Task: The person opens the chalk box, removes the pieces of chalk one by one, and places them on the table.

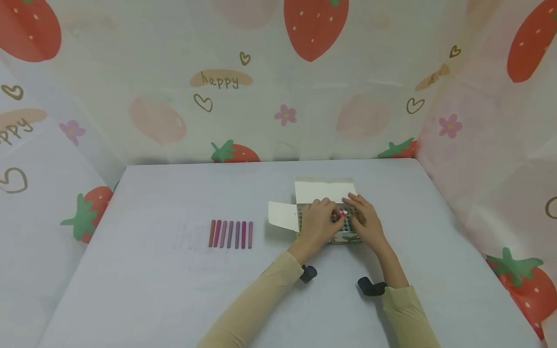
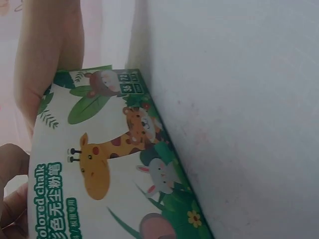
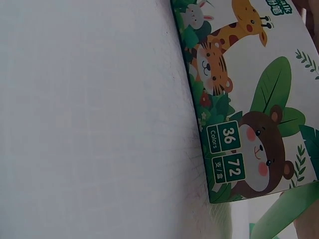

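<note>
Animal prints cover the chalk box (image 1: 348, 238), which stands with its top flap (image 1: 324, 191) folded back and a side flap (image 1: 283, 216) turned out to the left. Many chalk sticks stand upright inside, their ends showing between the hands. My left hand (image 1: 316, 223) reaches over the box and pinches a pink chalk stick (image 1: 342, 213) between thumb and fingers. At the box's right side my right hand (image 1: 367, 223) rests, fingers spread and thumb close to the pink stick. Both wrist views show the printed front of the box (image 2: 114, 159), with fingers (image 2: 12, 169) partly hidden behind it.
Left of the box lies a row of several chalk sticks (image 1: 229, 234) in orange, pink and purple tones, side by side on the white table (image 1: 152, 280). Strawberry-print cloth (image 1: 156, 58) hangs behind and at both sides. Each wrist carries a black camera mount (image 1: 372, 287).
</note>
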